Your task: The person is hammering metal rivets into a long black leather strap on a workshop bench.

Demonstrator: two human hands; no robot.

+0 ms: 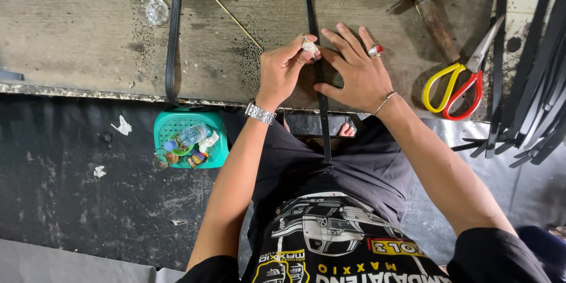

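Head view, fingers first: my left hand (282, 71) is pinched shut, thumb & forefinger tips clamped on a small pale metal fitting (309, 45) sitting right on the black strap (322, 106). Can't tell what kind of fitting, too small. My right hand (358, 71) is flat, fingers spread, not gripping anything; its fingertips press the strap down just beside the fitting. Red-stone ring on that hand, thin bracelet at the wrist, metal watch (260, 113) on the left wrist.

The strap runs from the far bench edge, under both hands, over the near edge & down onto my lap.

To do this bit well, I reckon: keep the right palm heavy so the strap can't slide or twist, keep the fitting square to the strap's width, & hold the pinch low so it doesn't tip.

Further out on the workbench (71, 35): hammer (433, 9) & yellow-and-red scissors (457, 82) to the right, a bundle of black strips (536, 94) beyond them, a thin rod (230, 15) & second strap (173, 35) to the left. Green basket (167, 124) of odds & ends sits on the floor below.
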